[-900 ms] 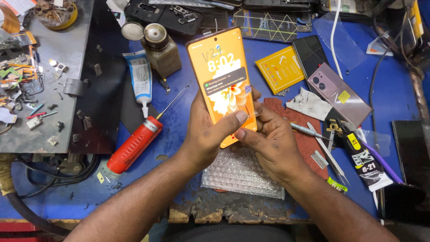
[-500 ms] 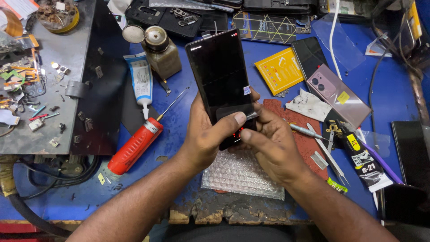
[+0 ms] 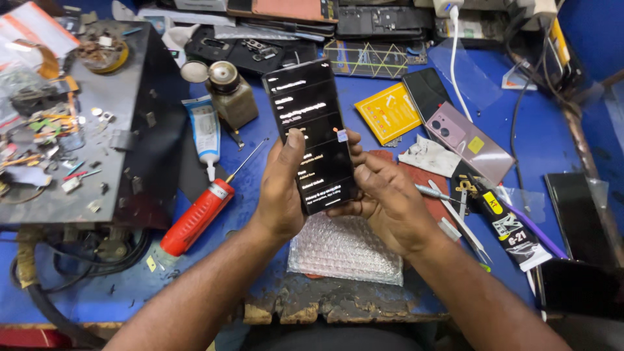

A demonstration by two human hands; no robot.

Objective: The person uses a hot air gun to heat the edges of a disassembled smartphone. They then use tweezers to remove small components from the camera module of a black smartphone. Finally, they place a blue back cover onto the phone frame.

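Both hands grip phone point(image 3: 314, 133): left hand point(image 3: 283, 188) thumb on screen, right hand point(image 3: 390, 201) steadying; tap lightly, keep edges supported

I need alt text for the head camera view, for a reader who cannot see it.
Two bare hands hold a black rectangular smartphone with a dark menu screen above a cluttered blue workbench; the left hand grips its left edge, the right hand its lower right. A red cylindrical tool and a clear bubble-wrap sheet lie below.
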